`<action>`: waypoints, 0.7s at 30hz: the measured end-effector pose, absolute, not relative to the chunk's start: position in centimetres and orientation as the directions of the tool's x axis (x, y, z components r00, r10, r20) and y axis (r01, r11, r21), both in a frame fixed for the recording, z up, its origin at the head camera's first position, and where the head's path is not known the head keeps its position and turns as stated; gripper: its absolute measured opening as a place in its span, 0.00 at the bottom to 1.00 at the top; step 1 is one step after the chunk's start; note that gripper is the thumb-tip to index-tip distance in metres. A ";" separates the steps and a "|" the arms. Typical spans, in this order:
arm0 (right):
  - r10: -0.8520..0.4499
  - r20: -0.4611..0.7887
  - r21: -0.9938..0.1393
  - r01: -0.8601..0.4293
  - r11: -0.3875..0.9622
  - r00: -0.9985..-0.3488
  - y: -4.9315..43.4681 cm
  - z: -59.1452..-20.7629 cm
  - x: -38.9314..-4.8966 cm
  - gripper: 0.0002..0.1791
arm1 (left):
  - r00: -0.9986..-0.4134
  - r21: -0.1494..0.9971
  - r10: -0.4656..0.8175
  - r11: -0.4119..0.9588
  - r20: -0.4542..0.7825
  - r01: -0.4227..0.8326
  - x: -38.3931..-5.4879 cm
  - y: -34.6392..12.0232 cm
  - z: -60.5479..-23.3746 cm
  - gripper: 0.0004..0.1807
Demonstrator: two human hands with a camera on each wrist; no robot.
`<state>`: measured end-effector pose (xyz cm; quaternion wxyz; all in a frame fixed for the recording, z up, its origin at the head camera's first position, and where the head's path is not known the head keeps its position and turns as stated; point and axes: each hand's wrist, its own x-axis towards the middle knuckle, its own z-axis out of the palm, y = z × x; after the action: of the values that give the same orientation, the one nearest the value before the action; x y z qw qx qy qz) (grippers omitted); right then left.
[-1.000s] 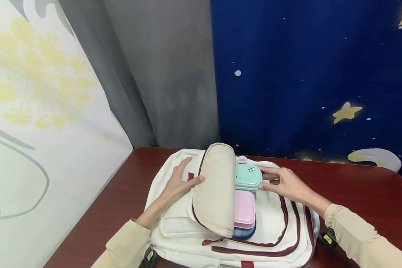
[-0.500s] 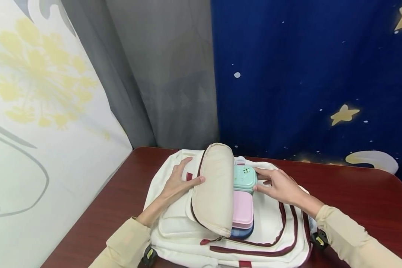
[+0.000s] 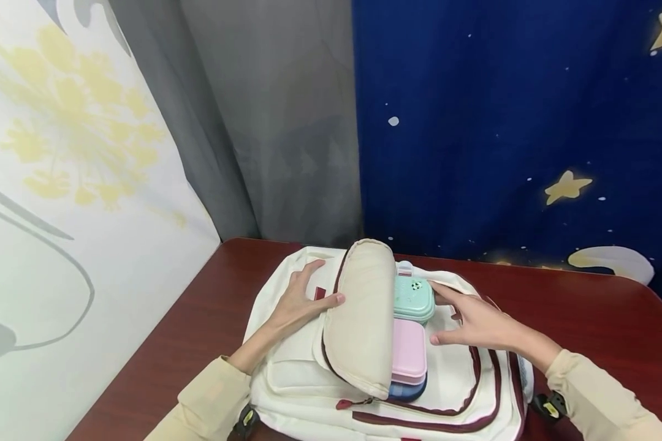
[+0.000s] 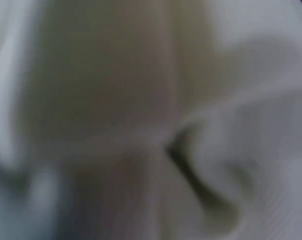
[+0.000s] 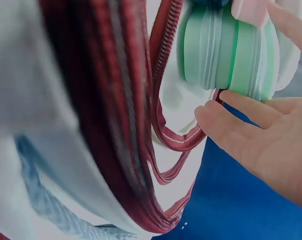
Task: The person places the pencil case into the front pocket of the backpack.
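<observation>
A white backpack [image 3: 292,373] lies flat, its front pocket unzipped and the beige-lined flap [image 3: 361,318] folded up. My left hand [image 3: 295,306] rests on the bag with fingers spread, the thumb touching the flap's edge. Partly under the flap sit a mint green case [image 3: 414,299] with a small panda picture, a pink case [image 3: 409,349] and, beneath the pink one, a blue case [image 3: 408,391]. My right hand [image 3: 477,318] is extended beside the mint case, fingertips right at its side, thumb apart from it. In the right wrist view the straight fingers [image 5: 250,107] lie along the mint case's edge.
The backpack rests on a dark red table [image 3: 198,318]. Dark red zippers [image 3: 441,422] curve around its pockets, with a red zipper pull [image 3: 344,404] in front. Behind the table hang a grey curtain [image 3: 287,135] and a blue starry curtain [image 3: 474,135]. The left wrist view is mostly blurred.
My right hand has pushed the mint case left, further under the flap, then let go; its thumb has moved down, away from the case. The left hand stays on the flap's edge.
</observation>
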<state>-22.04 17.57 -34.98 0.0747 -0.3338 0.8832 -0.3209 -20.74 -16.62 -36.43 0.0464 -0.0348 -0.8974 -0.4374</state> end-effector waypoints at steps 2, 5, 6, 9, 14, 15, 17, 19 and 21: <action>-0.639 0.097 -0.619 -0.549 0.562 -0.763 17.9 -35.0 -21.7 0.52 | -0.992 0.776 0.030 0.620 0.122 0.114 -20.6 -16.4 -36.3 0.46; -0.636 0.124 -0.606 -0.566 0.559 -0.761 18.4 -35.2 -21.3 0.46 | -0.991 0.771 0.042 0.624 0.125 0.124 -20.3 -16.2 -36.2 0.46; -0.631 0.141 -0.591 -0.576 0.564 -0.763 18.5 -35.3 -21.2 0.43 | -0.991 0.771 0.045 0.625 0.125 0.126 -20.2 -16.1 -36.2 0.47; -0.599 0.201 -0.563 -0.591 0.577 -0.775 18.7 -36.0 -21.2 0.34 | -0.989 0.781 0.057 0.608 0.135 0.141 -20.2 -16.0 -36.4 0.47; -0.521 0.293 -0.594 -0.579 0.558 -0.802 18.6 -36.8 -21.7 0.24 | -0.984 0.824 0.092 0.538 0.153 0.178 -20.2 -16.0 -36.4 0.45; -0.509 0.302 -0.601 -0.575 0.555 -0.806 18.6 -36.9 -21.8 0.24 | -0.984 0.832 0.100 0.526 0.148 0.178 -20.2 -16.0 -36.3 0.45; -0.490 0.311 -0.619 -0.564 0.546 -0.815 18.5 -36.9 -22.0 0.23 | -0.987 0.840 0.104 0.518 0.126 0.162 -20.1 -16.0 -36.2 0.45; -0.482 0.307 -0.643 -0.552 0.531 -0.821 18.5 -36.9 -22.3 0.23 | -0.990 0.844 0.100 0.518 0.103 0.140 -20.1 -16.0 -36.0 0.46; -0.482 0.292 -0.666 -0.537 0.517 -0.826 18.5 -36.8 -22.5 0.23 | -0.993 0.847 0.089 0.518 0.083 0.117 -20.0 -16.1 -35.9 0.47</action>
<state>-22.54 18.48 -36.77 -0.0352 -0.2928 0.8703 -0.3946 -19.96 -16.12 -35.87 0.0143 -0.0593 -0.8711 -0.4874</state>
